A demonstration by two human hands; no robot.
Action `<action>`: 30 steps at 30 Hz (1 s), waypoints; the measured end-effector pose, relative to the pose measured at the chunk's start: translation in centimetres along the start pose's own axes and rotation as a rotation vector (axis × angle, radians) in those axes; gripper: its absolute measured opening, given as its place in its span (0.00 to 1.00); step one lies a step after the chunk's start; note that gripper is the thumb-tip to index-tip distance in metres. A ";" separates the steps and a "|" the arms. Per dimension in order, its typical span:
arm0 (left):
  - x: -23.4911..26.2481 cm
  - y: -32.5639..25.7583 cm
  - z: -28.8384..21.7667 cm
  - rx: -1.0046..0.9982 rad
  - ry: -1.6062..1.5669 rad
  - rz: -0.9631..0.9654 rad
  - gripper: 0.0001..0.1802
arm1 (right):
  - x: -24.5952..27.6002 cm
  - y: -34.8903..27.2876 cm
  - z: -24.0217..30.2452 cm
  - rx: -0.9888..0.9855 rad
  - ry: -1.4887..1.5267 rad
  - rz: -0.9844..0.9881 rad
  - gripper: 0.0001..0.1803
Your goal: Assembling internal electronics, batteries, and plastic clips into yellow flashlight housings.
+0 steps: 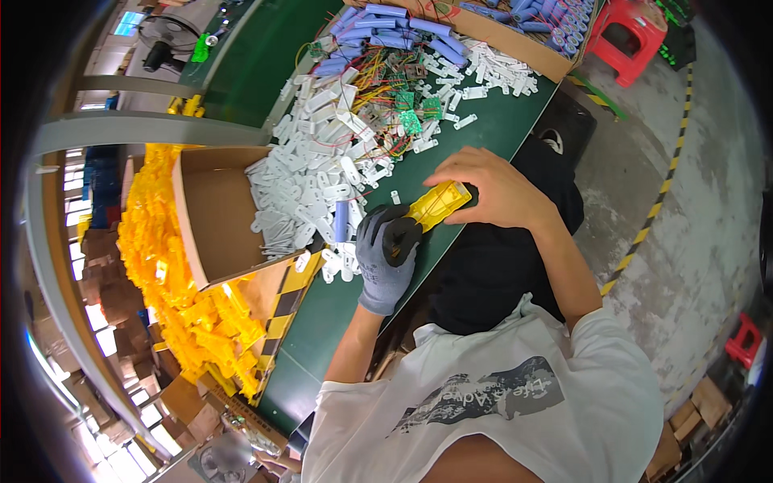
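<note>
Over the near edge of the green table (302, 366), I hold an open yellow plastic shell (437, 206) with both hands. My left hand (385, 262), in a grey and black glove, is closed on the shell's left end. The bare fingers of my right hand (501, 189) curve around its right end. Inside the shell, thin ribs or wires show, too small to tell apart. Just left of the glove, a single blue cylindrical battery cell (341, 221) lies among heaped white plastic pieces (298, 189). Green circuit boards (411, 122) with red and yellow wires lie farther back.
An open cardboard box (187, 213) tilts at the left, white pieces spilling by its side. Beyond it is a large heap of yellow plastic parts (157, 249). Loose blue cells (386, 30) and a carton of cells (531, 50) stand at the back. A red stool (644, 44) is far right.
</note>
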State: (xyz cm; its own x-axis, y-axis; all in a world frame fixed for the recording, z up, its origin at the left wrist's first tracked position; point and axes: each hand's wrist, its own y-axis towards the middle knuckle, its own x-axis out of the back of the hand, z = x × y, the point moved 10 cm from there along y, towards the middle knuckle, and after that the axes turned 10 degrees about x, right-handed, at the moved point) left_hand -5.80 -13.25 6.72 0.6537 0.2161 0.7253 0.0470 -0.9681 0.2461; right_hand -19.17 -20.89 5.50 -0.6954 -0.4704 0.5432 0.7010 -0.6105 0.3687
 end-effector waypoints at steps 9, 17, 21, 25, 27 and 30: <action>2.6 -0.4 2.2 -0.018 -0.015 -0.026 0.15 | -1.9 1.0 -0.3 -0.007 -0.046 0.102 0.21; 2.3 -1.6 3.9 0.017 -0.112 -0.025 0.17 | 3.6 0.2 -5.3 -0.437 -0.115 -0.420 0.11; 2.4 -1.4 3.4 0.017 -0.137 -0.027 0.18 | 5.1 -0.4 -6.1 -0.527 -0.387 -0.520 0.08; 2.2 -1.6 4.0 0.055 -0.148 -0.030 0.18 | 5.2 -0.1 -5.9 -0.558 -0.405 -0.524 0.09; 2.3 -1.4 3.7 0.042 -0.160 -0.013 0.18 | 5.5 -0.2 -6.1 -0.574 -0.342 -0.560 0.08; 2.5 -1.3 3.7 0.035 -0.155 -0.016 0.17 | 4.8 1.2 -4.9 -0.464 -0.506 -0.475 0.07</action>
State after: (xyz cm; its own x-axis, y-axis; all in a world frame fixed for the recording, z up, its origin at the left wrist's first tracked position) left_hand -1.43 -11.94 5.79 0.7611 0.2125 0.6129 0.0834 -0.9690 0.2325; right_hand -22.48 -26.98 4.84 -0.6678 0.1786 0.7226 0.1382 -0.9241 0.3562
